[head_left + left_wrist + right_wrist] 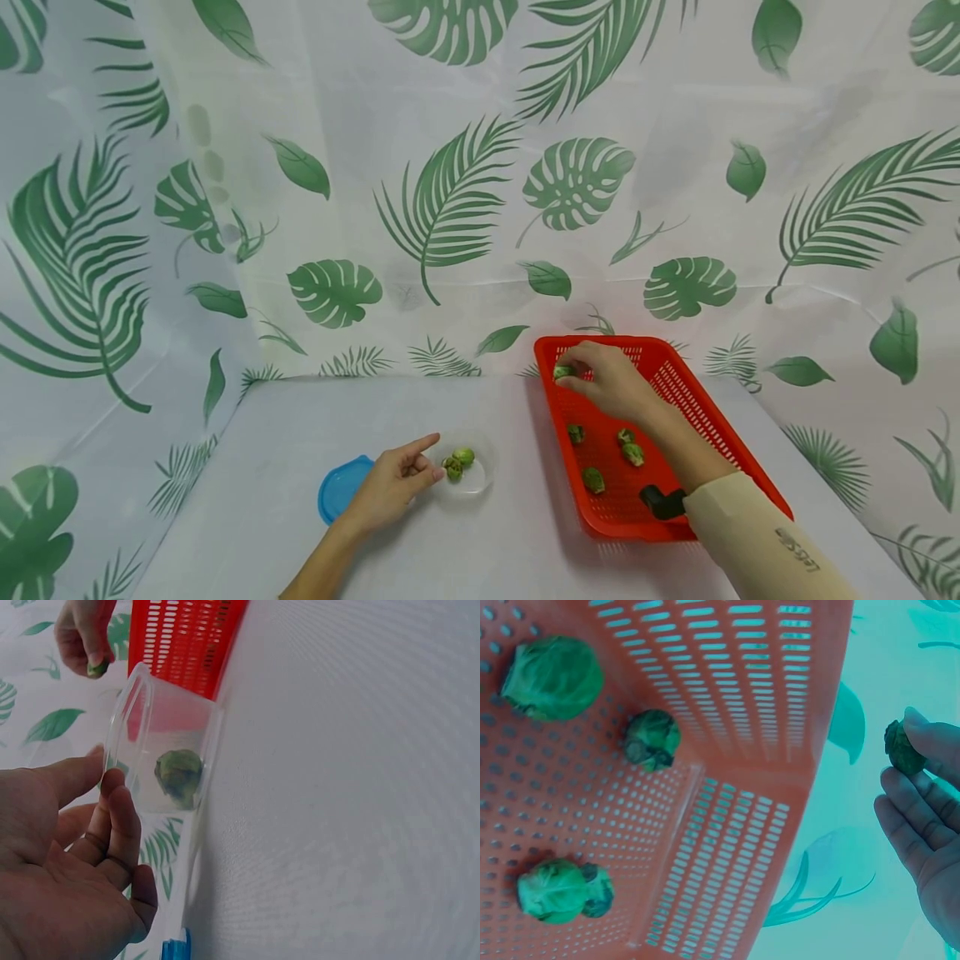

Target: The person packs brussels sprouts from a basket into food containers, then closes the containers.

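- R hand: fingers pinch one brussels sprout, held above far left corner of red basket.
- 4 more sprouts lie loose in basket.
- L hand: rests on counter, index finger straight, other fingers loosely curled, holding nothing; just beside clear container w/ 2 sprouts inside.
- Blue lid lies behind L hand.

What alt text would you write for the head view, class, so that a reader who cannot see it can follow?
A right hand pinches a Brussels sprout above a red basket holding four more, while the left hand rests beside a small clear bowl with two sprouts. A blue lid lies left of it.
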A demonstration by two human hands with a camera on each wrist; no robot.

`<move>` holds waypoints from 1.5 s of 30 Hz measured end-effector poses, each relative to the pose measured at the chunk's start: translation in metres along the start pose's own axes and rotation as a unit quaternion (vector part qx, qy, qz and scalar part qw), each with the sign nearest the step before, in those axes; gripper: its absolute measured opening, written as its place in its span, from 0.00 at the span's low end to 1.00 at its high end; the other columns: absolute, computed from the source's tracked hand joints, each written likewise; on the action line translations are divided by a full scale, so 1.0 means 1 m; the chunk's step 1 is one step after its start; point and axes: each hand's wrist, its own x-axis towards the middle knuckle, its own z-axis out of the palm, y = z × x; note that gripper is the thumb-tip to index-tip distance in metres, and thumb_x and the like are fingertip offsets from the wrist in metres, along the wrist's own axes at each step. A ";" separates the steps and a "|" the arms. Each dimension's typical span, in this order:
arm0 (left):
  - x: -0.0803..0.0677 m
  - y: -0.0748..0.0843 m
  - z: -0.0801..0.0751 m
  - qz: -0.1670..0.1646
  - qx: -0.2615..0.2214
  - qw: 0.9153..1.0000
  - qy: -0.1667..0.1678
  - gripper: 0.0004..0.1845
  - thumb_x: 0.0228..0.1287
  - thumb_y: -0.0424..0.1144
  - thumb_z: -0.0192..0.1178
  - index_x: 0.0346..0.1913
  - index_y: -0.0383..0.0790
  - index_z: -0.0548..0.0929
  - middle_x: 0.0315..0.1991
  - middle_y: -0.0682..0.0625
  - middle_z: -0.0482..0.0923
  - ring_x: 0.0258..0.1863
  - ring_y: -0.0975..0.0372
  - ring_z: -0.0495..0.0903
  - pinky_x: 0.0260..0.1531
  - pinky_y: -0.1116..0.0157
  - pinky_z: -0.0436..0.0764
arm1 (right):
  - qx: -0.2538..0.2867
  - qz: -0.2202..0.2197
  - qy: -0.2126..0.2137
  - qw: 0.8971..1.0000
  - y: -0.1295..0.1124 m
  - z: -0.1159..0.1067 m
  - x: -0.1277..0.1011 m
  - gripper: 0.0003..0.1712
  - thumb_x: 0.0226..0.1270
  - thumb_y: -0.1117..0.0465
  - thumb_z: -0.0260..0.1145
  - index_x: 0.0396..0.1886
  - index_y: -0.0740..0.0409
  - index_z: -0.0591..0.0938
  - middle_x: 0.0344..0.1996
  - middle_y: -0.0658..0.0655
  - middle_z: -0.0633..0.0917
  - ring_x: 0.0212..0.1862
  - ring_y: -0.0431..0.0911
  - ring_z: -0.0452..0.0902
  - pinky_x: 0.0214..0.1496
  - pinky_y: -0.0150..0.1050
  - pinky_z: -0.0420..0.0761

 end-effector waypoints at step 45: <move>0.001 -0.002 -0.001 0.007 0.020 1.000 0.001 0.34 0.71 0.38 0.68 0.75 0.30 0.70 0.33 0.45 0.82 0.23 0.71 0.69 0.22 0.74 0.67 | 0.068 -0.082 0.029 0.994 -0.078 0.018 0.015 0.11 0.65 0.58 0.78 0.46 0.49 0.89 0.36 0.43 0.84 0.40 0.40 0.79 0.45 0.41 0.86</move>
